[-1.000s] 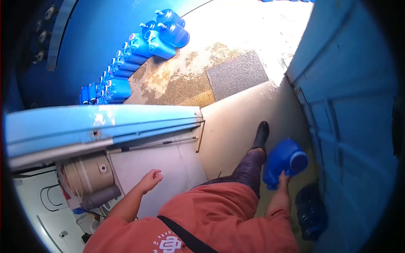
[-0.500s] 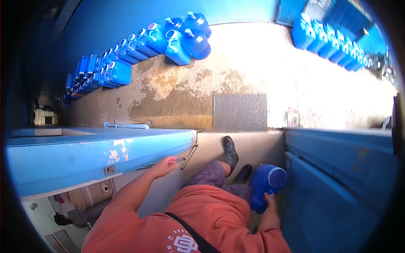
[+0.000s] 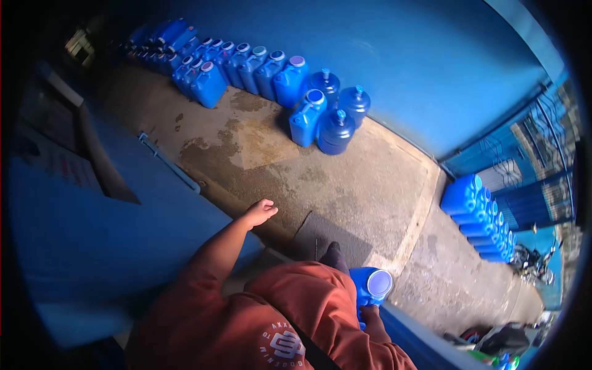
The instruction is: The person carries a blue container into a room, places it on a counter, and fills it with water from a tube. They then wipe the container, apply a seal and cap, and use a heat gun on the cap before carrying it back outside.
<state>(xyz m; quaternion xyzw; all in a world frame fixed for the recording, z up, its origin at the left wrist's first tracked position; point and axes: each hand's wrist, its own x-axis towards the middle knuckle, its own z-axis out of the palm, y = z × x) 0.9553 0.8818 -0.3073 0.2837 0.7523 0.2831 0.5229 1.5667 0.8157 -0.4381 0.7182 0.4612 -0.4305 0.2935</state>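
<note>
The right hand [image 3: 369, 313] is mostly hidden behind the blue jug [image 3: 369, 287] and the orange shirt [image 3: 290, 320].

Solid blue round plastic water jug [image 3: 369, 287], pale lilac cap. Rust-orange cotton T-shirt [image 3: 259, 320] with white printed logo. Grey, damp-blotched concrete floor [image 3: 345, 179]. Dark grey ribbed doormat [image 3: 320, 234]. Plain blue painted wall [image 3: 401, 55].

Bare concrete floor [image 3: 345, 185] ahead lies open; jugs [image 3: 296, 92] line the wall.

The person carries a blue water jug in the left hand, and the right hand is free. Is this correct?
Not quite: the head view shows the blue water jug carried in the right hand, while the left hand is free and open.
</note>
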